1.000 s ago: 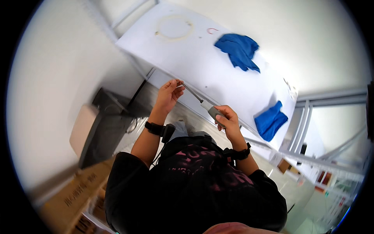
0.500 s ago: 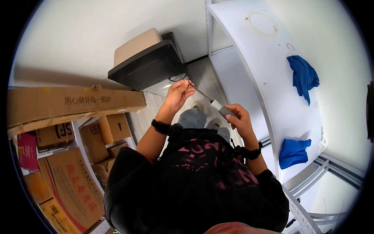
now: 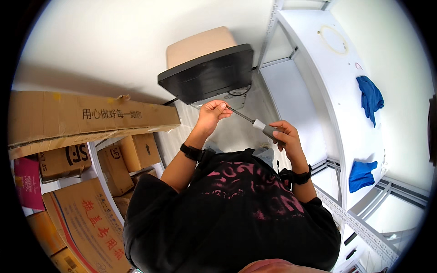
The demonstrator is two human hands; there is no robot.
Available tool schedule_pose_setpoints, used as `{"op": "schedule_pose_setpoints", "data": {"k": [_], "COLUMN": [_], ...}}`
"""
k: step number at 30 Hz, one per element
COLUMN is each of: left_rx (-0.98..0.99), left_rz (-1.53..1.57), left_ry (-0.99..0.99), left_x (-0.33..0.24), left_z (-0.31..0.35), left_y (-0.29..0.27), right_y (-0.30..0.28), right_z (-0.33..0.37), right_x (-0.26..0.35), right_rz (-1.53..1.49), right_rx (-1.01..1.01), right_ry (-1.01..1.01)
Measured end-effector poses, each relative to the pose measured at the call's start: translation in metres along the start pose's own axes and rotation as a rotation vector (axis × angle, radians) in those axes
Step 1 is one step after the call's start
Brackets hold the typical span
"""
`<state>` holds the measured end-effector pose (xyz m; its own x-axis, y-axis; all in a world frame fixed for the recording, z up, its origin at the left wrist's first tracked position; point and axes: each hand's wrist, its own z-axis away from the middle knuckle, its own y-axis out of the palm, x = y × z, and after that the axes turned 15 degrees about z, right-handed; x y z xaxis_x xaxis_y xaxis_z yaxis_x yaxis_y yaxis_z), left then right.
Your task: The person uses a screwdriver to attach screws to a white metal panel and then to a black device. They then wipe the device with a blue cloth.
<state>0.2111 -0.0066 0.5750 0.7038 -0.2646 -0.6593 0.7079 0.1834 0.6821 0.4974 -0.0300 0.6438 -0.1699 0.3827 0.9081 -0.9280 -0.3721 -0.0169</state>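
Observation:
A screwdriver with a grey and white handle and a thin metal shaft is held out in front of my body, slanting from lower right to upper left. My right hand is closed around its handle. At the other end, my left hand pinches the tip of the shaft between thumb and fingertips. The very tip is hidden by those fingers, so I cannot tell if something small sits there.
Ahead stands a black panel with a beige box behind it. Cardboard boxes fill the shelving on the left, with a long carton on top. On the right, a white shelf carries blue cloths.
My view has shifted, so the black panel and the white shelf sit farther right in it. Both hands keep the same hold on the screwdriver.

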Motion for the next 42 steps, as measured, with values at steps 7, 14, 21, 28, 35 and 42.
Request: {"op": "schedule_pose_setpoints", "data": {"k": [7,14,21,28,35,42], "left_rx": [-0.067,-0.173,-0.155,-0.176,-0.205,-0.243], "left_rz": [0.015,0.223,0.308,0.318,0.295,0.183], "left_ry": [-0.150,-0.266,-0.293,-0.289,-0.297,-0.292], "left_x": [-0.045,-0.063,-0.067,-0.074,-0.075,-0.083], "left_z": [0.016,-0.005,-0.036,-0.061,-0.071,-0.072], "left_y": [-0.124,-0.181,-0.194,-0.184,-0.181,-0.176], "right_y": [0.135,0.203,0.242,0.260,0.271,0.281], "right_z": [-0.029,-0.061,-0.079,-0.095,-0.097,-0.101], "right_x": [-0.015,-0.028,-0.068,-0.070,-0.067,-0.062], "right_rz": [0.077,0.103,0.042,0.031,0.082,0.087], "right_rx": [-0.069,-0.066,-0.120,-0.255,-0.307,-0.366], "right_ry": [0.056,0.056,0.088,0.010,0.024,0.001]}}
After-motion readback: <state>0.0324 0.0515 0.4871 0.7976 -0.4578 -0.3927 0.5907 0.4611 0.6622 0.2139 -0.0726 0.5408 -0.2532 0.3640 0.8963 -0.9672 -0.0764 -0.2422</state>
